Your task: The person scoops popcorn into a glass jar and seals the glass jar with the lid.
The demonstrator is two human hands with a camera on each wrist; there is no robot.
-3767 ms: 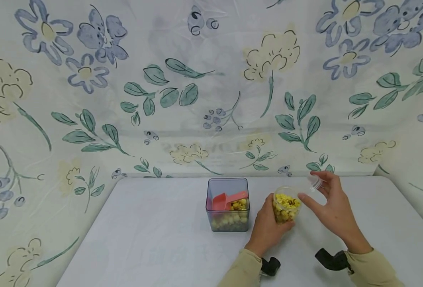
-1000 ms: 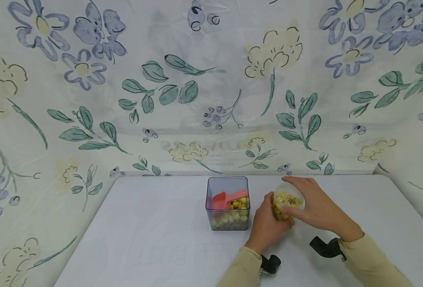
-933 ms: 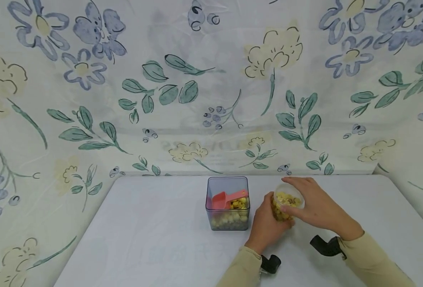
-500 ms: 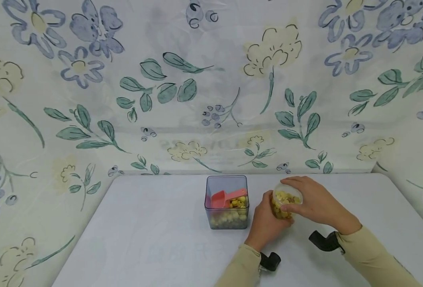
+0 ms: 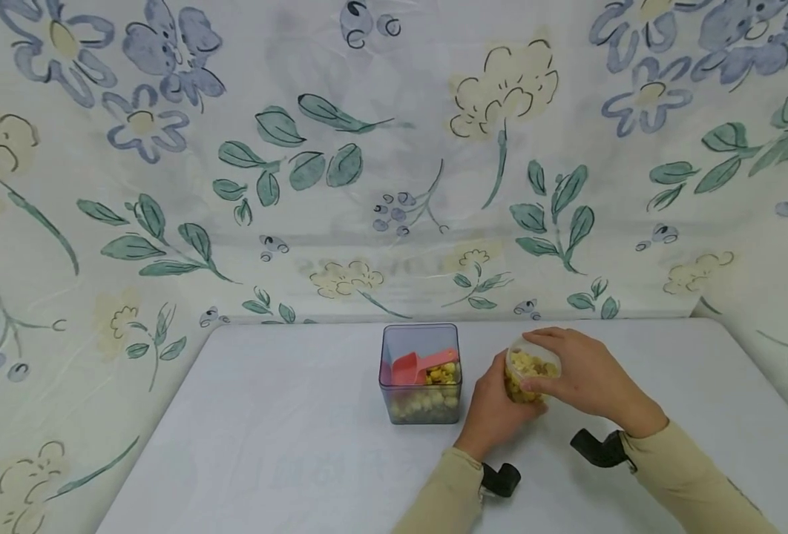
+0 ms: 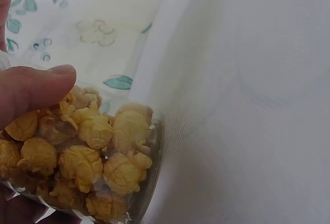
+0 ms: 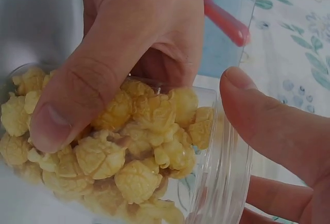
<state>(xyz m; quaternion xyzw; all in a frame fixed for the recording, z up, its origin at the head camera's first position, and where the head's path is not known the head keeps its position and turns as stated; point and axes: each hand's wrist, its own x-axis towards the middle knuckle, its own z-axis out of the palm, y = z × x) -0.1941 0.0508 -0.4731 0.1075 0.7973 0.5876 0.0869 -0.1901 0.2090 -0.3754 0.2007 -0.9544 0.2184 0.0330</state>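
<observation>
A small clear plastic jar (image 7: 129,157) full of yellow popcorn is between both hands, right of the middle in the head view. My left hand (image 5: 497,411) grips the jar's body, thumb across its side in the right wrist view. The clear lid (image 7: 221,177) sits over the jar's mouth. My right hand (image 5: 591,374) holds this lid by its edge, thumb (image 7: 263,115) on the near side and fingers on the far side. In the left wrist view, popcorn (image 6: 82,167) shows close up through the jar wall.
Left of the hands stands a square, bluish see-through container (image 5: 421,408) partly filled with popcorn. A pink scoop (image 5: 414,367) lies inside it. The white table (image 5: 267,430) meets a flower-patterned cloth (image 5: 401,185) at the back.
Earliest, my right hand held the lid up and apart from the jar; it has since come left and down onto the mouth. Over the last second the hands barely move, while the head view shifts slightly.
</observation>
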